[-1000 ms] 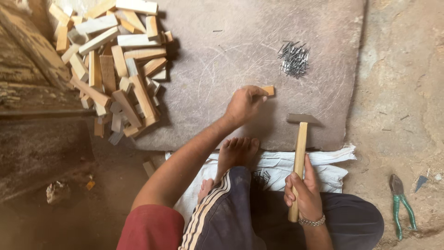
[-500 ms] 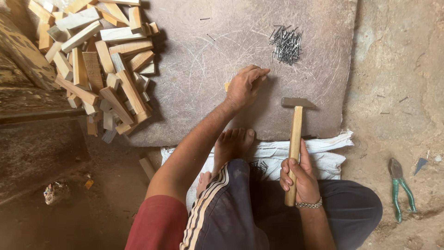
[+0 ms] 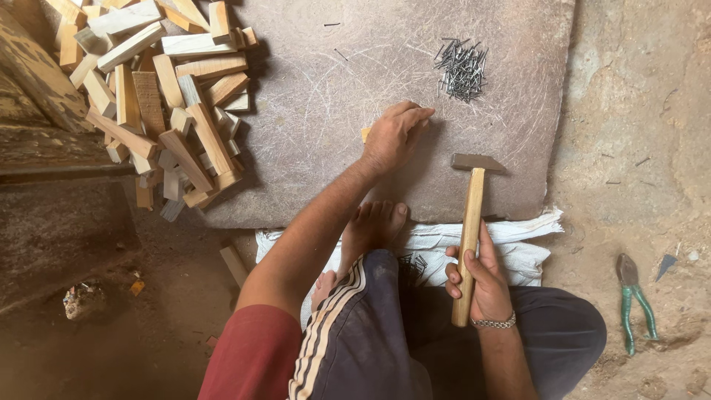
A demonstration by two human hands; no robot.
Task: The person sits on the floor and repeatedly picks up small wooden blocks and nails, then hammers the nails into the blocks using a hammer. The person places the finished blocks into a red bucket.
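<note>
Left hand point(image 3: 391, 137) now farther across stone slab point(image 3: 311, 133)

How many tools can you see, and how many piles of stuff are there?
Hammers: 1, the hammer in the right hand
Pliers: 1, the green-handled pliers on the ground
Piles of wooden blocks: 1
Piles of nails: 1, beyond the left hand
Total: 4

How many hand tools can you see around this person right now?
2. A hammer with a wooden handle is held in the right hand, its head over the stone slab. Green-handled pliers lie on the dirt floor to the right. Others may be hidden.
</note>
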